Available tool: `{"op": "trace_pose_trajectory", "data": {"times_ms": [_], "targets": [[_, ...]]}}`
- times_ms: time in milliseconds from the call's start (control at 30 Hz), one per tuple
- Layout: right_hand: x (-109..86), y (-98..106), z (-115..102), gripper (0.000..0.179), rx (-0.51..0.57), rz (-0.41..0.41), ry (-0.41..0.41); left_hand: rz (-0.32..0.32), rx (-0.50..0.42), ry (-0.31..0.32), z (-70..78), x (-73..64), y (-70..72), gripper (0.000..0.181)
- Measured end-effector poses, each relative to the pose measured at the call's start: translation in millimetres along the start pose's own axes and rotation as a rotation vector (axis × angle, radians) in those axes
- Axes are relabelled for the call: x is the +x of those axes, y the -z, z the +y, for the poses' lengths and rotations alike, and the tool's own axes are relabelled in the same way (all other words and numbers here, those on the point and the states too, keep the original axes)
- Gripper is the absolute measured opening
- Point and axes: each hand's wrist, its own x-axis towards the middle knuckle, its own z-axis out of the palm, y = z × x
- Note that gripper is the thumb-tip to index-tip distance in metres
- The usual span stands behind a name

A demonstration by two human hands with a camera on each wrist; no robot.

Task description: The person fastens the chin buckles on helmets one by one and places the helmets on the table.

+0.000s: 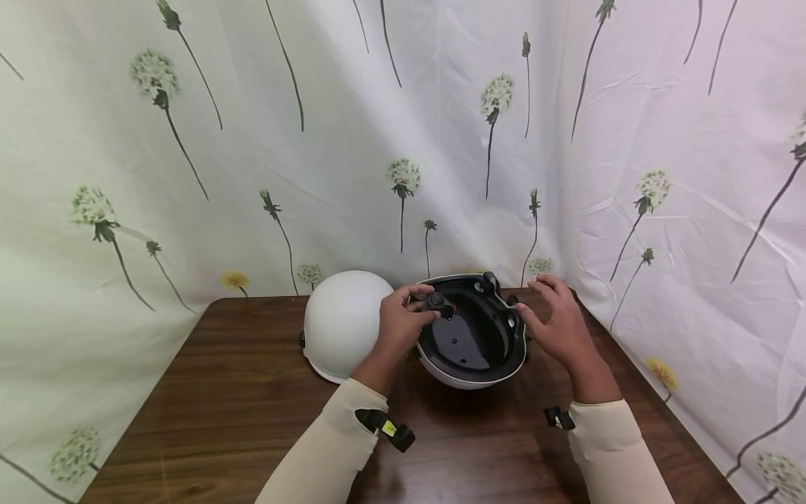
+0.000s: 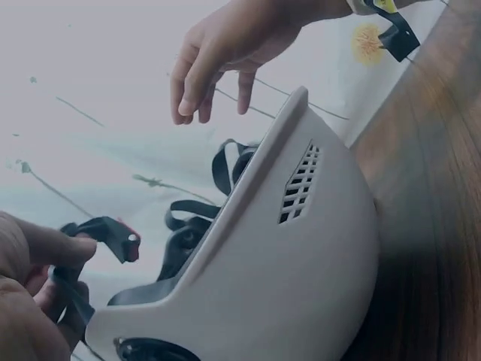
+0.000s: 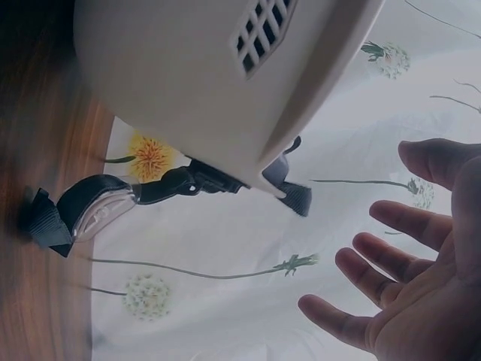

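Note:
An upturned white helmet (image 1: 456, 381) lies on the table, its black padded inside facing up. At its left rim, my left hand (image 1: 399, 323) pinches a black chin strap end with a buckle (image 2: 124, 239), which has a bit of red on it. My right hand (image 1: 560, 329) hovers by the right rim, fingers spread and relaxed, holding nothing. In the right wrist view it is apart from the white shell (image 3: 180, 83). Another black strap (image 3: 161, 185) with a clear piece hangs from the helmet's far edge down to the table. Part of the left fingers is hidden behind the strap.
A second white helmet (image 1: 346, 322) stands dome up just left of the upturned one, behind my left forearm. Both sit toward the back of a dark wooden table (image 1: 239, 420). A flower-printed curtain (image 1: 352, 161) hangs behind and along the right side.

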Motion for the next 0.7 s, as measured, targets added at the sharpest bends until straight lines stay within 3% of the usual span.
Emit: {"op": "trace_pose_trajectory", "data": {"times_ms": [167, 333, 400, 533, 700], "targets": [[-0.2, 0.8, 0.8, 0.049, -0.001, -0.008, -0.014, 0.013, 0.015, -0.031, -0.6, 1.5, -0.7, 0.041], [0.3, 0.3, 3.1, 0.05, -0.002, -0.019, -0.014, -0.011, 0.125, -0.093, -1.2, 1.6, 2.4, 0.031], [0.7, -0.4, 4.8, 0.05, -0.003, -0.028, -0.016, -0.022, 0.137, -0.084, -1.3, 2.1, 3.4, 0.03], [1.3, -1.6, 8.0, 0.051, 0.004, -0.051, -0.04, -0.051, 0.058, -0.034, 0.7, 3.4, 5.5, 0.031], [2.1, -6.1, 12.8, 0.055, 0.047, -0.143, -0.086, -0.082, 0.023, 0.008, 3.2, 5.6, 7.4, 0.037]]}}
